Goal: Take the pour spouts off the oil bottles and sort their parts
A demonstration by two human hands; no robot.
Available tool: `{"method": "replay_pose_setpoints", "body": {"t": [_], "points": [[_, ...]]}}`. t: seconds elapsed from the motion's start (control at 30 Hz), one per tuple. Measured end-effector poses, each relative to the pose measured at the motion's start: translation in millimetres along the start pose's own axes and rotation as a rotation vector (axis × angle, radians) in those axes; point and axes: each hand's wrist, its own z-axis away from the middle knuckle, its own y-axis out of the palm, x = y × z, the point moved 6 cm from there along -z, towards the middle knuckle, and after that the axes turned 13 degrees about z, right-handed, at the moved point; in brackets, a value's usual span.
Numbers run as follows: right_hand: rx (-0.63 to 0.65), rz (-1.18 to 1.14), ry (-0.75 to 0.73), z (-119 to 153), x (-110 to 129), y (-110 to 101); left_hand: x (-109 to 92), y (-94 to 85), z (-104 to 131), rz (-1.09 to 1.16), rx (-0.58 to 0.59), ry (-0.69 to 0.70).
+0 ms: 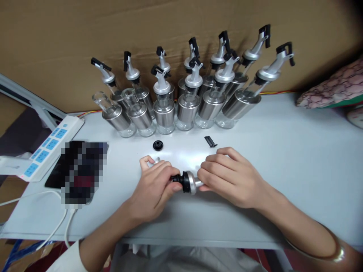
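Between my two hands lies a silver and black bottle pourer (190, 183), held sideways over the table. My left hand (155, 187) is closed around its black stopper end, thumb and forefinger pinching it. The fingers of my right hand (231, 177) wrap the silver spout, hiding most of it. A small clear or silver piece (156, 161) shows by my left fingers; I cannot tell what it is. Beyond my left hand a round black plastic cap (158, 145) rests on the table. A black lever piece (210, 141) lies just past my right hand.
Several glass bottles with steel sleeves (187, 112) stand in rows at the back, most topped with pourers. Two front-left ones, such as the open bottle (115, 115), have bare necks. At left are a power strip (53, 145), a phone (85, 173) and white cables. A patterned cloth (331, 88) is at right.
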Motion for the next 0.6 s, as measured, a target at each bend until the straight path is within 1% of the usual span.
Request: {"method": "replay_pose_setpoints", "body": {"t": [0.1, 0.13, 0.2, 0.23, 0.27, 0.3, 0.33, 0.37, 0.4, 0.53, 0.6], "points": [[0.026, -0.065, 0.017, 1, 0, 3, -1, -0.4, 1, -0.081, -0.017, 0.040], [0.028, -0.099, 0.037, 2, -2, 4, 0, -3.3, 2, -0.103, -0.046, 0.053], [0.015, -0.200, 0.134, 5, -12, 4, 8, -16.3, 7, -0.128, -0.185, 0.041], [-0.005, -0.255, 0.211, 7, -18, 4, 14, -26.0, 10, -0.133, -0.291, 0.006], [-0.024, -0.299, 0.295, 9, -25, 4, 22, -36.4, 14, -0.135, -0.409, -0.053], [-0.035, -0.326, 0.373, 11, -31, 5, 31, -44.1, 18, -0.138, -0.481, -0.123], [-0.032, -0.334, 0.431, 13, -34, 7, 38, -49.6, 20, -0.165, -0.518, -0.185], [-0.013, -0.328, 0.459, 13, -35, 10, 43, -52.6, 20, -0.207, -0.517, -0.243], [0.021, -0.315, 0.463, 14, -34, 13, 48, -53.9, 19, -0.256, -0.490, -0.290], [0.204, -0.288, 0.381, 15, -20, 29, 59, -52.8, 14, -0.428, -0.354, -0.433], [0.266, -0.288, 0.355, 18, -16, 35, 66, -51.2, 13, -0.497, -0.288, -0.513]]}}
